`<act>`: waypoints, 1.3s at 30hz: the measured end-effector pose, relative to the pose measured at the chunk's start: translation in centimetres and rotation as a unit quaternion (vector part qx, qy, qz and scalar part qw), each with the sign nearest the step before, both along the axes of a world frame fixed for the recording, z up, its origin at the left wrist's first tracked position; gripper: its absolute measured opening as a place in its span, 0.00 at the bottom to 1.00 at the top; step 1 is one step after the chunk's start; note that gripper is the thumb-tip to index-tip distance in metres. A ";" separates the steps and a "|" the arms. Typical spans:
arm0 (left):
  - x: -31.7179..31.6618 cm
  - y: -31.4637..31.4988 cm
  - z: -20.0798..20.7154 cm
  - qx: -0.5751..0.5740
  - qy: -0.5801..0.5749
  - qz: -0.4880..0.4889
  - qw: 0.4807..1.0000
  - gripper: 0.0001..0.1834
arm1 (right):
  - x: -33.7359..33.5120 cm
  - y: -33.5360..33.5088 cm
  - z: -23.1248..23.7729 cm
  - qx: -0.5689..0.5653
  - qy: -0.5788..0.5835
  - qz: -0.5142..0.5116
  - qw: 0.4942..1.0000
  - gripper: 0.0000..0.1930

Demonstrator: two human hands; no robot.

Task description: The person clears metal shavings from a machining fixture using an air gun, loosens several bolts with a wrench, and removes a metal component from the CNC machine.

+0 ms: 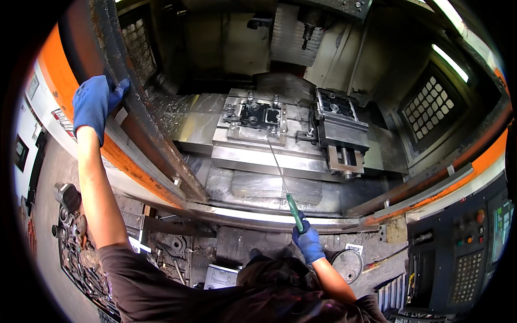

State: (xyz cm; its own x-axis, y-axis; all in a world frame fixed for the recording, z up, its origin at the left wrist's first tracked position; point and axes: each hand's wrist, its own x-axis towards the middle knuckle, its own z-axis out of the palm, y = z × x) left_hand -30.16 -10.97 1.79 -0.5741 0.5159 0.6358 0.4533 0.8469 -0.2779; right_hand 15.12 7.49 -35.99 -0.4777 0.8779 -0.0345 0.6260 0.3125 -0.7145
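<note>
Head view: downward look into a machine enclosure (229,46), its front open, with a metal worktop (242,156) inside.
Left hand: blue-gloved (92,105), upper left of the frame, against the edge of the orange-trimmed door (63,81); its fingers are partly hidden, so I cannot tell how tightly they close.
Right hand: blue-gloved (309,243), lower centre, fingers wrapped around the handle of a green-handled tool (292,207).
Tool position: centre of the frame, crossing the front sill (258,216), its thin shaft ending by the fixture.
Fixture: metal plate (250,134) at the centre, holding a dark-faced part (253,114) among small clamps.
Vise: right of the fixture (350,134), with another dark-faced part (335,106) at its top.
Enclosure ceiling: spindle (308,32) pointing down, upper centre, well above the worktop.
Tool tray: lower left (62,257), crowded with loose metal pieces, many too small to identify.
Round piece: lower right (349,262); whether it holds anything cannot be told.
Control panel: far lower right (467,237).
</note>
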 end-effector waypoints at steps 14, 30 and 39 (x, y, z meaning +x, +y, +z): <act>-0.3 0.1 0.2 -0.018 -0.029 0.006 0.999 0.30 | -0.5 0.6 -0.3 -0.026 0.057 -0.019 0.998 0.19; -1.1 -0.8 0.4 -0.017 -0.033 0.008 0.999 0.31 | -1.8 4.5 1.3 0.001 0.076 -0.005 0.997 0.26; -8.0 -3.0 -2.6 0.047 0.033 -0.084 0.995 0.25 | 2.1 9.0 7.0 0.055 0.367 -0.077 0.925 0.25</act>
